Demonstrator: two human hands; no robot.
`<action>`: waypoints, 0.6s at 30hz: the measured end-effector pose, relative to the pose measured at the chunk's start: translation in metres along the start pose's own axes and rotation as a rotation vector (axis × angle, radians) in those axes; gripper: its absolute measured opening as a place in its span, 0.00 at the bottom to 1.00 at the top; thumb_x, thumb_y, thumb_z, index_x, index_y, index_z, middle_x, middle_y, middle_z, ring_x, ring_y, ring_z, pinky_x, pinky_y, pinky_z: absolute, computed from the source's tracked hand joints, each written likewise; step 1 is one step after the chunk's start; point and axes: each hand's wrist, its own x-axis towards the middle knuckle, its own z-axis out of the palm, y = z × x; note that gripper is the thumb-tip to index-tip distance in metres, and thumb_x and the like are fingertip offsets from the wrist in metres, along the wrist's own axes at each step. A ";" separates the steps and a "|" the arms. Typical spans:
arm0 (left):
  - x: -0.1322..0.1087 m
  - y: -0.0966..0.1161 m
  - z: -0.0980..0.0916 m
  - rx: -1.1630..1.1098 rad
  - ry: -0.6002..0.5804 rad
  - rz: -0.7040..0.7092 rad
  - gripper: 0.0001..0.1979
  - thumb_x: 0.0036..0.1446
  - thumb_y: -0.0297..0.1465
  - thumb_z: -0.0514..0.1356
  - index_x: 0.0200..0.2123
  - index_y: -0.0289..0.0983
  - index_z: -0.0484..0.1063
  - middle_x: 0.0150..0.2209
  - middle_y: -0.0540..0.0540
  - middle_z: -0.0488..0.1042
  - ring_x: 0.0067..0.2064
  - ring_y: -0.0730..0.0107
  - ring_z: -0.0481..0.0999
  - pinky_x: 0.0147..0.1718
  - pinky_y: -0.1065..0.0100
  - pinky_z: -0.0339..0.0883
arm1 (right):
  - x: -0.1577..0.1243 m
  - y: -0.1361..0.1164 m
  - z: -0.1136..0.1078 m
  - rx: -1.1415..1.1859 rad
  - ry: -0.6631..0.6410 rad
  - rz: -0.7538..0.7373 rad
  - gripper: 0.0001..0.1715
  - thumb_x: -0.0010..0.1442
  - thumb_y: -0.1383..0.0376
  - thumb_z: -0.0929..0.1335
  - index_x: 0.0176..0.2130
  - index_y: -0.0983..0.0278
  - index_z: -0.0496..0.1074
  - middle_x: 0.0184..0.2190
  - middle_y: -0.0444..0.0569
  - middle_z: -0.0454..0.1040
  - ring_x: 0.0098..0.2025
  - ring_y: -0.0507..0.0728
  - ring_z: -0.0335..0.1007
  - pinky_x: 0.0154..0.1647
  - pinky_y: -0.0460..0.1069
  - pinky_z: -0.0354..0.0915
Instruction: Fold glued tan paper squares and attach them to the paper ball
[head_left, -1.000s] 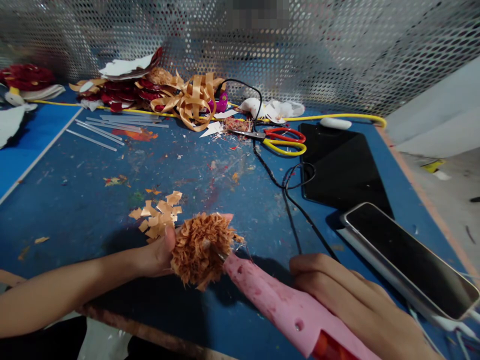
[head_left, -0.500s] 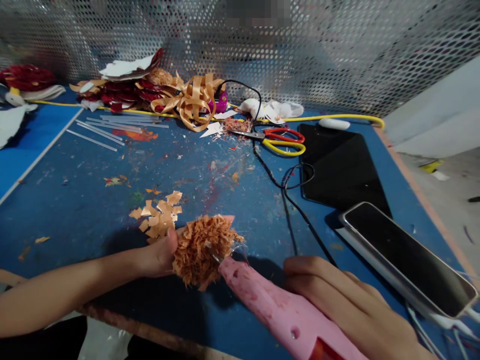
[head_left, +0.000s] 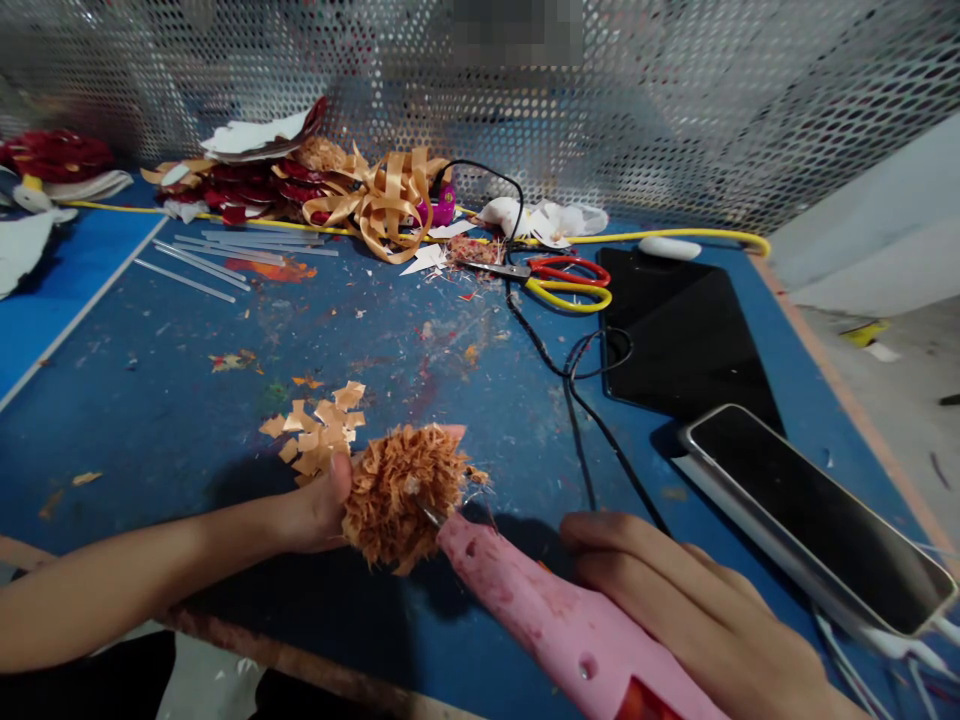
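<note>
My left hand (head_left: 322,508) is closed around a shaggy orange-brown ball (head_left: 401,490) that looks made of frilly scraps; most of its fingers are hidden behind the ball. From the right, a pink hot glue gun (head_left: 555,620) points its metal nozzle at the middle of the ball, touching or nearly touching it. My right hand (head_left: 690,610) is wrapped around the glue gun's body, its thumb hidden. Just beyond the left hand lies a small pile of cut tan ribbon pieces (head_left: 322,435) on the blue table (head_left: 187,400).
Scissors (head_left: 570,282) with red and yellow handles lie beyond, beside a black cable (head_left: 540,345). To the right are a black tablet (head_left: 682,330) and a phone-like device (head_left: 817,515). Clear glue sticks (head_left: 202,265), tan ribbon (head_left: 390,205) and a perforated metal screen (head_left: 420,80) stand farther back.
The ball has tilted slightly and shifted a little up and left in my left hand. The glue gun nozzle stays at its middle, and my right hand has barely moved.
</note>
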 end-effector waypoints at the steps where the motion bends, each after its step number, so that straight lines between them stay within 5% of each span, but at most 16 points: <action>1: 0.000 0.000 0.000 -0.002 0.001 -0.001 0.47 0.47 0.64 0.49 0.60 0.35 0.62 0.43 0.38 0.78 0.36 0.61 0.78 0.28 0.71 0.68 | 0.001 0.000 0.000 0.040 -0.002 -0.017 0.18 0.66 0.73 0.50 0.33 0.59 0.61 0.27 0.47 0.71 0.27 0.48 0.70 0.20 0.43 0.63; 6: 0.001 0.006 0.004 -0.020 -0.009 0.006 0.46 0.48 0.63 0.52 0.58 0.35 0.65 0.39 0.40 0.79 0.33 0.64 0.78 0.28 0.72 0.68 | 0.003 0.001 0.001 0.108 0.001 -0.011 0.19 0.67 0.73 0.49 0.31 0.60 0.59 0.23 0.45 0.68 0.23 0.49 0.66 0.17 0.43 0.61; 11: 0.001 0.003 -0.001 -0.039 0.015 0.066 0.41 0.48 0.61 0.54 0.54 0.36 0.70 0.36 0.42 0.79 0.29 0.69 0.76 0.28 0.72 0.68 | 0.010 0.000 -0.003 0.098 -0.004 -0.016 0.19 0.68 0.70 0.50 0.37 0.61 0.63 0.28 0.49 0.73 0.29 0.51 0.73 0.20 0.44 0.65; 15: 0.004 0.008 0.000 -0.053 0.092 0.138 0.43 0.42 0.59 0.62 0.55 0.37 0.68 0.38 0.42 0.78 0.32 0.66 0.75 0.29 0.71 0.68 | 0.016 -0.003 -0.012 0.045 -0.074 -0.042 0.19 0.68 0.68 0.50 0.40 0.61 0.64 0.29 0.49 0.76 0.29 0.52 0.74 0.23 0.45 0.68; 18: 0.009 0.025 0.010 -0.122 0.219 0.217 0.41 0.45 0.60 0.59 0.57 0.44 0.65 0.40 0.45 0.77 0.33 0.68 0.74 0.27 0.73 0.67 | 0.007 0.005 -0.015 -0.040 -0.043 -0.095 0.21 0.69 0.66 0.48 0.43 0.60 0.64 0.28 0.48 0.77 0.28 0.53 0.74 0.26 0.47 0.68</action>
